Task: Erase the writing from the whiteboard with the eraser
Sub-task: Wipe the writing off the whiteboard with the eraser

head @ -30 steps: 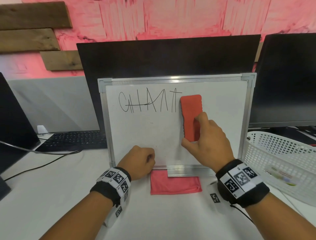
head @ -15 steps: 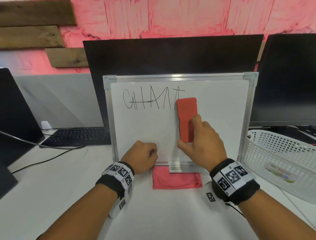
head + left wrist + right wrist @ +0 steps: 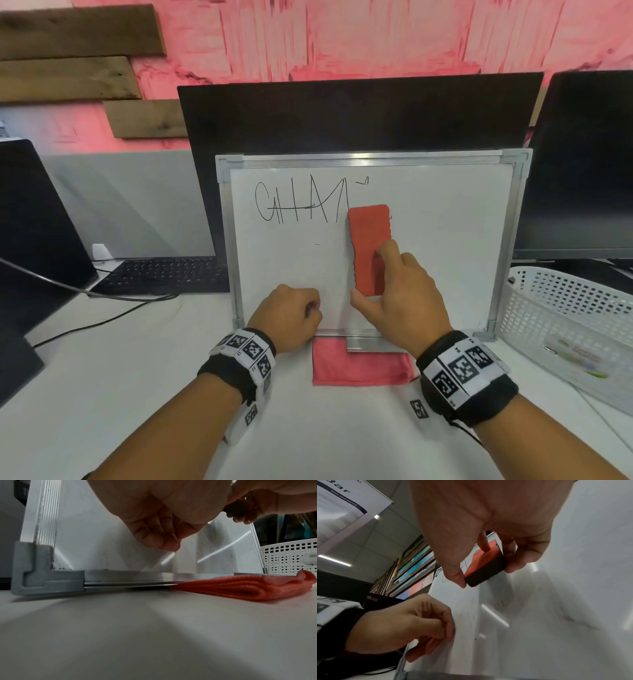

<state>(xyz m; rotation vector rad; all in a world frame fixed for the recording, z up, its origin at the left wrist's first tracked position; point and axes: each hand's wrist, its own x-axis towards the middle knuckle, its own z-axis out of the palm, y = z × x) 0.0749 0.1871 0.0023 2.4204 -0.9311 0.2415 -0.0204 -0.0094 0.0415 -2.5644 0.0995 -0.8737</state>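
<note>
The whiteboard [image 3: 445, 246] stands upright on the desk, leaning on a monitor. Black writing [image 3: 301, 202] fills its upper left, and a small stroke remains above the eraser. My right hand [image 3: 387, 291] grips the red eraser [image 3: 368, 236], thumb on its left edge and fingers on its right, pressing it upright against the board just right of the last letters. In the right wrist view the eraser [image 3: 485, 566] shows its dark felt end. My left hand [image 3: 294, 317] is curled into a fist with its knuckles against the board's lower part, holding nothing; the left wrist view shows its bent fingers [image 3: 159, 539].
A folded red cloth [image 3: 359, 366] lies on the white desk under the board's tray. A white perforated basket [image 3: 565, 315] stands at the right. A black keyboard [image 3: 164, 274] and cables lie at the left. Dark monitors stand behind and to both sides.
My right hand has slid the eraser left and down over the end of the writing, wiping away most of the last letter. The left hand has stayed put.
</note>
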